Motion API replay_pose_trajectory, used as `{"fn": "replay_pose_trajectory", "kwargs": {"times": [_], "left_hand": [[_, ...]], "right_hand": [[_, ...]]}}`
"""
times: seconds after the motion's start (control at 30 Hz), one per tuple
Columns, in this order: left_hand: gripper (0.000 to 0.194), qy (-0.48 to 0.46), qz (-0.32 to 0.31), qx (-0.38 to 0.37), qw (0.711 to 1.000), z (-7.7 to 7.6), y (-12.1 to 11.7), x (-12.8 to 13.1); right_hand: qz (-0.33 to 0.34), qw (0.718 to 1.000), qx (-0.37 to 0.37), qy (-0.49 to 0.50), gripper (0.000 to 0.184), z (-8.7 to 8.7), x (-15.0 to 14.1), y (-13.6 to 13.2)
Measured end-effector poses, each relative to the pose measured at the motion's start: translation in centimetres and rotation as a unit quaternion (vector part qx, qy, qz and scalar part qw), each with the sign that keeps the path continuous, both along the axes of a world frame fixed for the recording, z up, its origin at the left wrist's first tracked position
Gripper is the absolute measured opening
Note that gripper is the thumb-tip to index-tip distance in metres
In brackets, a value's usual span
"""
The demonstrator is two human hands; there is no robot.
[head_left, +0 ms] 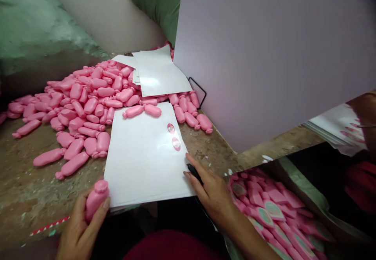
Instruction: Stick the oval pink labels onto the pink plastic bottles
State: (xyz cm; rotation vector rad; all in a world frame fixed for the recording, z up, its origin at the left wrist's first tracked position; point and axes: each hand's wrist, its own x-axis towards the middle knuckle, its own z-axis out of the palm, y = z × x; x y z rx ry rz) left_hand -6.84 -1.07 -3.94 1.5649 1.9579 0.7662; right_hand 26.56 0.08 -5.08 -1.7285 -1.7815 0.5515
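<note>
My left hand (80,222) is closed round a small pink bottle (98,195), its neck pointing up, at the front left corner of a stack of white sheets (141,162). My right hand (210,191) grips a slim black tool (194,172) at the stack's right edge; its tip is too hidden to tell its kind. Two oval pink-and-white stickers, an upper sticker (170,129) and a lower sticker (176,144), show near the right side of the top sheet. Two pink bottles lie at the sheet's far edge, one of them a bottle (152,110) on its side.
A heap of pink bottles (88,103) covers the table's back left. Loose white sheets (161,72) rest on it. A large pale panel (264,56) stands at right with a black wire bracket (201,89). Below right, an open sack (305,174) holds pink bottles with stickers. Another person's hand (362,125) shows far right.
</note>
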Motion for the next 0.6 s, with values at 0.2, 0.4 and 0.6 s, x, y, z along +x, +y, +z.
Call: {"fn": "replay_pose_trajectory", "kwargs": {"times": [0.2, 0.4, 0.6], "left_hand": [[0.051, 0.054, -0.004, -0.029, 0.998, 0.7, -0.1, -0.6], [0.030, 0.069, -0.225, 0.126, 0.964, 4.5, 4.2, 6.3], [0.039, 0.071, -0.473, 0.066, 0.876, 3.9, 11.0, 13.8]], "right_hand": [[-0.026, 0.997, -0.033, 0.058, 0.038, 1.1, 2.4, 2.2], [-0.031, 0.997, -0.022, 0.074, 0.026, 2.6, 2.9, 6.2], [0.046, 0.999, 0.009, -0.001, 0.018, 2.5, 2.0, 8.9]]}}
